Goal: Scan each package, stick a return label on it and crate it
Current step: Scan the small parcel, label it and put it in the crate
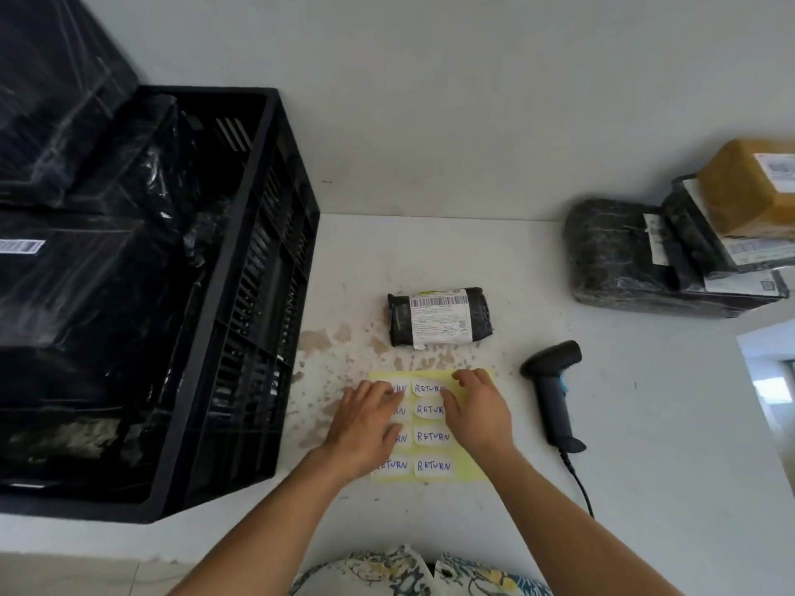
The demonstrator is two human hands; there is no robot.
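A small black-wrapped package (439,317) with a white barcode label lies on the white table, just beyond a yellow sheet (466,464) of white "RETURN" labels. My left hand (365,423) rests flat on the sheet's left column and hides part of it. My right hand (477,408) lies on the sheet's upper right, fingertips at the top right label; I cannot tell whether a label is lifted. A black handheld scanner (555,395) lies to the right of the sheet, its cable running toward me. A black slatted crate (258,294) stands at the left, holding black-wrapped packages.
A pile of packages (671,255) sits at the back right, black-wrapped ones below and a brown one (748,189) on top. The table surface (645,423) is stained around the small package. A white wall rises behind. The table's front edge is near my body.
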